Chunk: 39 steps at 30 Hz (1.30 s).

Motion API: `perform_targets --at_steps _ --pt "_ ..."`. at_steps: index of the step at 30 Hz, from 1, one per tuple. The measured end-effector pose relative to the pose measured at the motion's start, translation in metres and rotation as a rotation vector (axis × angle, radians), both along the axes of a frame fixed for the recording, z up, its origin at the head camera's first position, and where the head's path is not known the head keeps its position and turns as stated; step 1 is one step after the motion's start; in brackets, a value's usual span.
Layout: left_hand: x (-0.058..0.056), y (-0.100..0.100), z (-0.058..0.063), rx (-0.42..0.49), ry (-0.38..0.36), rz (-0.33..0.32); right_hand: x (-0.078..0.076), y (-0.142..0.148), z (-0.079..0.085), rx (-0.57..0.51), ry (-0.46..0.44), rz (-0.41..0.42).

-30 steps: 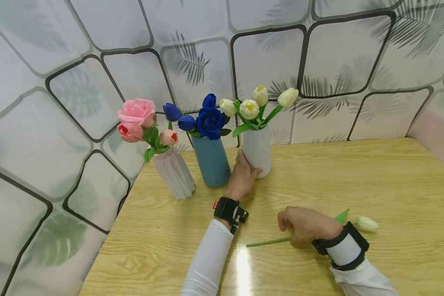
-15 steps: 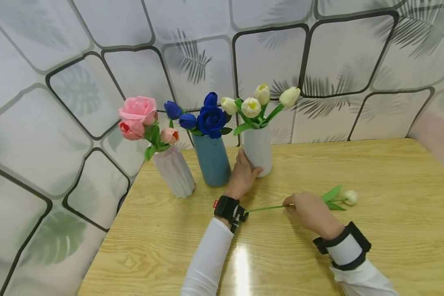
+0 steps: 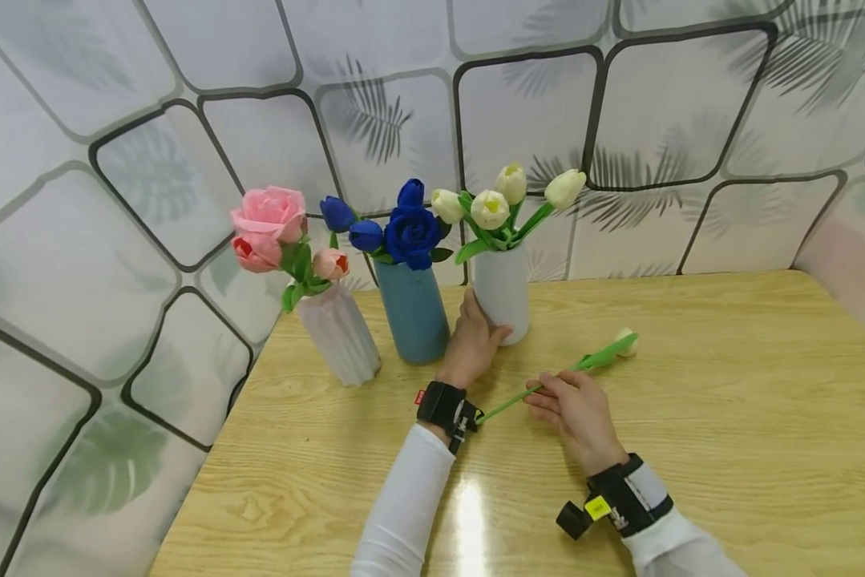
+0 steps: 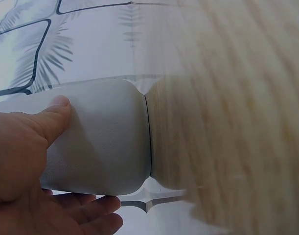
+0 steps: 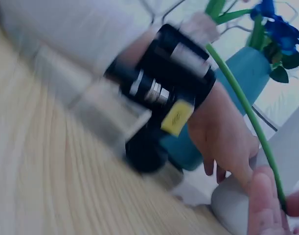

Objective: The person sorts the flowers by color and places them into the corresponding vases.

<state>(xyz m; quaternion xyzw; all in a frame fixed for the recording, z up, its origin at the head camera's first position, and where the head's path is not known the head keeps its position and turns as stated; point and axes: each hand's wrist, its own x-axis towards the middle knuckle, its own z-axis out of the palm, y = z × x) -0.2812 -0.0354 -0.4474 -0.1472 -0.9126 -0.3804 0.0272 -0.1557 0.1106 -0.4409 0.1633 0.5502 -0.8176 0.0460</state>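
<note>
At the back of the table, a white vase (image 3: 503,292) holds several white tulips (image 3: 490,210). My left hand (image 3: 470,349) grips it low down; the left wrist view shows thumb and fingers on opposite sides of the vase wall (image 4: 105,142). To the right and nearer, my right hand (image 3: 576,417) pinches a single white tulip (image 3: 607,353) by its green stem. The bloom points away to the right, and the stem's lower end overlaps my left wristband in the head view. Close up, the right wrist view shows the stem (image 5: 242,98) running down between thumb and fingers.
Left of my left hand stands a blue vase (image 3: 414,320) with blue flowers. Beside it is a ribbed pale vase (image 3: 341,340) with pink flowers. A patterned wall covering (image 3: 526,104) rises behind the wooden table (image 3: 749,417).
My right hand has picked the tulip up from the table and turned over, palm now showing. The bloom has swung away and to the left. My left hand stays on the white vase.
</note>
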Motion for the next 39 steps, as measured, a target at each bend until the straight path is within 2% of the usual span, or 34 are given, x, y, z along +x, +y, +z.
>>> perform_targets --at_steps 4,8,12,19,25,28,34,39 --pt "0.000 0.000 0.000 0.006 -0.001 -0.001 0.001 0.001 0.001 -0.261 -0.079 -0.033" --pt "0.000 0.000 0.000 0.003 -0.004 -0.001 0.000 0.003 0.001 -0.372 -0.126 -0.028" --pt "0.000 0.000 -0.001 -0.001 0.004 -0.003 -0.001 0.002 0.001 -0.388 -0.090 -0.026" --pt "-0.002 -0.001 -0.002 -0.012 0.000 -0.006 -0.001 0.001 0.005 -0.313 0.007 -0.095" --pt "-0.002 -0.001 -0.002 -0.012 -0.016 -0.004 -0.002 0.003 0.008 -0.391 0.032 -0.199" --pt "-0.002 -0.001 -0.002 -0.005 -0.014 -0.003 -0.001 0.003 0.010 -0.409 0.053 -0.219" --pt "-0.002 0.000 -0.003 -0.005 -0.012 -0.001 0.001 0.000 0.015 -0.351 0.122 -0.236" --pt "-0.002 0.000 -0.002 0.000 -0.023 0.001 0.003 -0.004 0.018 -0.293 0.221 -0.260"
